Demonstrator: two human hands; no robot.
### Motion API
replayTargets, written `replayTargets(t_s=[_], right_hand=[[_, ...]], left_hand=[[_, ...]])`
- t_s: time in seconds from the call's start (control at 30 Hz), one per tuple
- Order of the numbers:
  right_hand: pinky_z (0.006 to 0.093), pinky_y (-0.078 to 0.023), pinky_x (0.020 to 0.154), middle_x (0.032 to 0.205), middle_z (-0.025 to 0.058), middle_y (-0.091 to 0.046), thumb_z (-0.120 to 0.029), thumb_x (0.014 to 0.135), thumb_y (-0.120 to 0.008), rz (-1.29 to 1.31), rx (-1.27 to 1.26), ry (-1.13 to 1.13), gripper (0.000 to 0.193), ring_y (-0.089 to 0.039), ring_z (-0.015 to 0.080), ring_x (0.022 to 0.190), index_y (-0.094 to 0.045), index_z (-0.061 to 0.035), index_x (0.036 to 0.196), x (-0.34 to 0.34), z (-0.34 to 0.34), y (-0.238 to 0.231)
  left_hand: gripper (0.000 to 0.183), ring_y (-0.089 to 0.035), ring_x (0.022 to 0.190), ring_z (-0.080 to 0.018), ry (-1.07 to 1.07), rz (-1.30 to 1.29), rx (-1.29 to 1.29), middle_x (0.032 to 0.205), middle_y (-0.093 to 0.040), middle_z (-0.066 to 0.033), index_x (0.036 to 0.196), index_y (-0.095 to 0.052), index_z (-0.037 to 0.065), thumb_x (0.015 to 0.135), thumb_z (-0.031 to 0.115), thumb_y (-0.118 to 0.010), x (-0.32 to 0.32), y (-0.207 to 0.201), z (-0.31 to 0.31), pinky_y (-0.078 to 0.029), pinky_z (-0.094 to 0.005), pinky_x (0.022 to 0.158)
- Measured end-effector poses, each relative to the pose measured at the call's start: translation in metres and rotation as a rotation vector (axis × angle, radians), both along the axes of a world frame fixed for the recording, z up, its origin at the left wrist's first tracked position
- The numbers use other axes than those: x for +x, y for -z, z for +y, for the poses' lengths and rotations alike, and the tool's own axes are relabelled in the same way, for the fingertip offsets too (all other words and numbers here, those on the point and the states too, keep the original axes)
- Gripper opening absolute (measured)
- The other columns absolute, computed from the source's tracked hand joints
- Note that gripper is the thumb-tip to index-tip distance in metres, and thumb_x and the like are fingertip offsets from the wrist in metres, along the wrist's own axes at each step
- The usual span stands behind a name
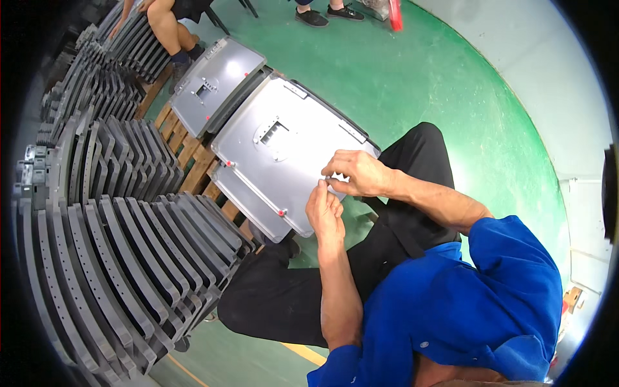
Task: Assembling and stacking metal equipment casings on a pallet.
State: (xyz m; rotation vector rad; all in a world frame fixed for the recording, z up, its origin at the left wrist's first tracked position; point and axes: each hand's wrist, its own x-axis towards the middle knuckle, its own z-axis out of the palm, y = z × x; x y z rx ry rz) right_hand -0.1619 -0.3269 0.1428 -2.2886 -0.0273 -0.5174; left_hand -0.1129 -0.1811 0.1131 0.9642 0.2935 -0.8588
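Both of my hands meet over the near edge of a pale silver metal panel [319, 138]. The fingertips of my left hand [324, 213] are pinched together, pointing away from me. My right hand [362, 174] comes in from the right with thumb and forefinger closed. Between the two sets of fingertips is a small light piece [325, 178], too small and covered to name. On the panel I see a rectangular cutout [274, 134] and a thin rod [255, 187] with a red cap [282, 213] at its near end and another at its far end.
A similar panel [222, 77] lies beyond, on a wooden pallet [193, 158]. Dense rows of curved grey metal frames [122, 258] fill the left side. Another person's bare leg [164, 29] shows at the far left, and dark shoes [329, 14] at the top. My knees flank the panel.
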Motion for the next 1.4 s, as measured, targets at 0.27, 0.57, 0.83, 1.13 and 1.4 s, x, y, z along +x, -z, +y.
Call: replayTargets(t_s=[0.27, 0.57, 0.83, 1.13, 1.4], right_hand=[[0.0235, -0.046, 0.053, 0.080, 0.0059, -0.066, -0.011, 0.087, -0.067, 0.502, 1.428, 0.004, 0.014, -0.060, 0.0116, 0.067, -0.069, -0.0007, 0.096, -0.009, -0.003, 0.024], [0.0200, -0.044, 0.049, 0.081, 0.0045, -0.065, -0.010, 0.089, -0.066, 0.475, 1.897, -0.037, 0.013, -0.060, 0.0109, 0.069, -0.067, -0.0004, 0.098, -0.012, 0.007, 0.052], [0.0351, -0.053, 0.064, 0.083, 0.0148, -0.070, -0.011, 0.079, -0.066, 0.371, 0.230, 0.463, 0.017, -0.066, 0.0253, 0.068, -0.072, -0.0024, 0.093, 0.009, -0.085, 0.093], [0.0436, -0.053, 0.076, 0.093, 0.0136, -0.067, -0.012, 0.081, -0.060, 0.474, -0.258, 0.341, 0.017, -0.064, 0.0343, 0.087, -0.070, -0.0062, 0.092, 0.012, -0.112, 0.127], [0.0431, -0.054, 0.075, 0.092, 0.0123, -0.066, -0.010, 0.079, -0.056, 0.482, -0.373, 0.309, 0.017, -0.064, 0.0327, 0.089, -0.070, -0.0075, 0.089, 0.012, -0.113, 0.139]], left_hand=[[0.019, -0.033, 0.049, -0.0032, -0.005, 0.009, -0.093, 0.062, -0.042, 0.0037, 0.092, -0.061, -0.001, 0.091, 0.018, -0.064, 0.001, 0.004, 0.004, -0.025, -0.0190, 0.043], [0.018, -0.036, 0.049, -0.0023, 0.031, -0.094, -0.052, 0.070, -0.055, -0.0018, 0.096, -0.060, -0.002, 0.091, 0.015, -0.064, 0.001, -0.002, 0.003, -0.027, -0.0186, 0.044], [0.023, -0.032, 0.048, -0.0040, -0.037, 0.071, -0.067, 0.060, -0.034, 0.0055, 0.091, -0.056, 0.003, 0.094, 0.026, -0.062, 0.006, 0.025, 0.013, -0.024, -0.0196, 0.043], [0.022, -0.032, 0.049, -0.0052, -0.053, 0.099, -0.021, 0.059, -0.035, 0.0055, 0.090, -0.054, 0.004, 0.094, 0.026, -0.059, 0.008, 0.024, 0.013, -0.024, -0.0211, 0.043], [0.022, -0.032, 0.049, -0.0050, -0.045, 0.092, -0.034, 0.059, -0.035, 0.0054, 0.091, -0.053, 0.004, 0.095, 0.026, -0.058, 0.005, 0.025, 0.012, -0.024, -0.0210, 0.043]])
